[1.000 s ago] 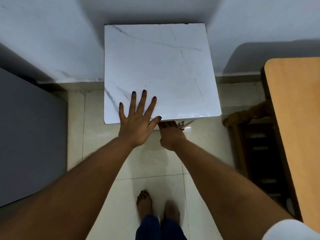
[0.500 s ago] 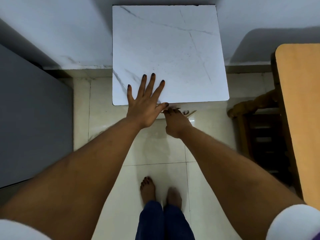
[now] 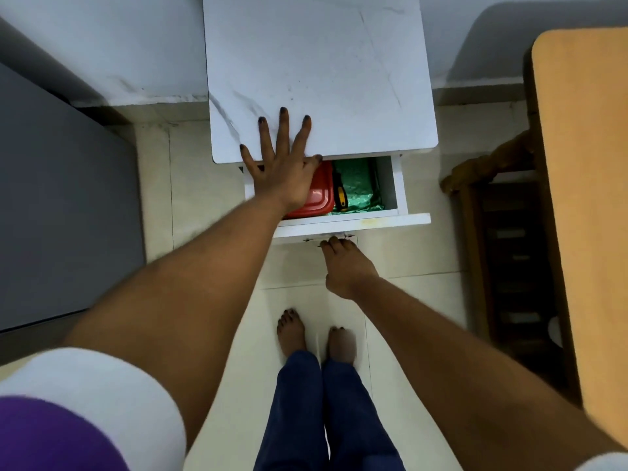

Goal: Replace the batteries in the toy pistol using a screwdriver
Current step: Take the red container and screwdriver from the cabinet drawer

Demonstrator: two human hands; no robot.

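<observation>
The drawer (image 3: 350,220), closed a second ago, now stands pulled out from under the marble-topped cabinet (image 3: 319,73). The right hand (image 3: 346,266), gripping the handle at its front, has drawn back toward the body. A red box (image 3: 319,195), a yellow-and-black tool (image 3: 339,195) and green wrapping (image 3: 360,188) have come into view inside.

Dim, cool indoor light, soft all over.

I see broad shadows on the wall (image 3: 492,39) behind the table top (image 3: 316,73), which carries a pale sheen but no hard glare. The drawer (image 3: 401,188) interior sits in shade. The wide lens bows the straight lines toward my frame edges, and the sleeve (image 3: 85,413) at lower left is blurred.
</observation>
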